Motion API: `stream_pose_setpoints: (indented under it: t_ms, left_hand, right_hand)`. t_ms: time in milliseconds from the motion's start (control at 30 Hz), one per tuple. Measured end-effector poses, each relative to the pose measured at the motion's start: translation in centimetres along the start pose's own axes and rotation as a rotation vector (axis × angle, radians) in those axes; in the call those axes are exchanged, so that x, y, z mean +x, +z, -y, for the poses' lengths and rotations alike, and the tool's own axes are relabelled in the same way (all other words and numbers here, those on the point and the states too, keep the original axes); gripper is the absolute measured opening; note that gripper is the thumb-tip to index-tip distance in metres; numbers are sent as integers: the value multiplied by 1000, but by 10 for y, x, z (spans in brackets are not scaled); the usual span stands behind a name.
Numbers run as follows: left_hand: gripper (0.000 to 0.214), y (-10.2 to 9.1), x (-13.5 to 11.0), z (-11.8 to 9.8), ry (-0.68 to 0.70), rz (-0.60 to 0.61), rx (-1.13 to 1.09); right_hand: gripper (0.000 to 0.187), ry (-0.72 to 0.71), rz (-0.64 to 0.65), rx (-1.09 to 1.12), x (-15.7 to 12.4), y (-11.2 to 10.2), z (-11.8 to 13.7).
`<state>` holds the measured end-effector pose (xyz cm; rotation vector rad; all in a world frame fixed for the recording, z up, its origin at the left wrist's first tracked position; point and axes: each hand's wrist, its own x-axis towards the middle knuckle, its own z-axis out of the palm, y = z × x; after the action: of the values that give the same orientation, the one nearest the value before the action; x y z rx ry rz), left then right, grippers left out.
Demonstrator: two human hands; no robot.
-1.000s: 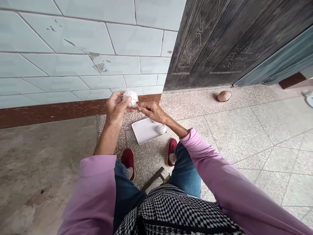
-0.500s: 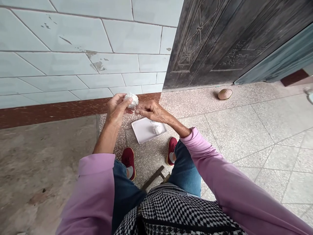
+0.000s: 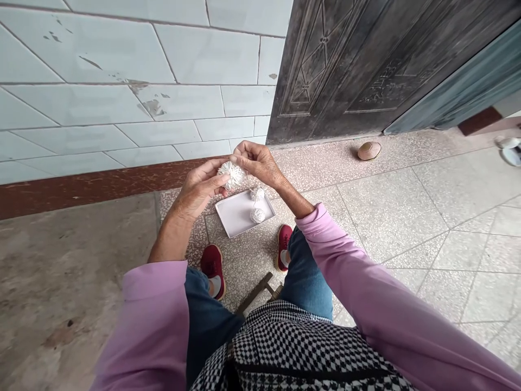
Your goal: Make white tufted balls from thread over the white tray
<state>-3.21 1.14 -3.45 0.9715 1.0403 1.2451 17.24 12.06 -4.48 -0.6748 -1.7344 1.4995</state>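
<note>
Head view: I see the floor (image 3: 246, 258) below both grips, with the pale tray (image 3: 232, 217) on it and two white balls (image 3: 257, 215) in its right part — both clearer now. The right grip (image 3: 258, 163) has risen from the held ball's lower right to its upper right edge, fingertips bunched; whether they pinch a strand, I can't tell. The left grip (image 3: 197, 190) clasps the white stringy ball (image 3: 231, 175) between thumb and fingers — I'd judge it steadies while the right works around it.
</note>
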Motion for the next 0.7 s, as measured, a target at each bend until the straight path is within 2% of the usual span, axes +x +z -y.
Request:
stream_pose_setpoints:
  t_ms: [200,333,533,700]
  left_hand:
    - [58,4,-1,-1,-12,22,1]
    - [58,8,-2,-1,14,-15,73]
    - [66,13,5,9,108,-135,109]
    - [69,14,9,13,108,-202,87]
  right_hand:
    - [87,49,46,151,4,-3,-12]
    - [92,33,41,182,6,0,-18]
    - [83,70,-1,164,9,4,-17]
    - [74,91,-22,116,4,3,-11]
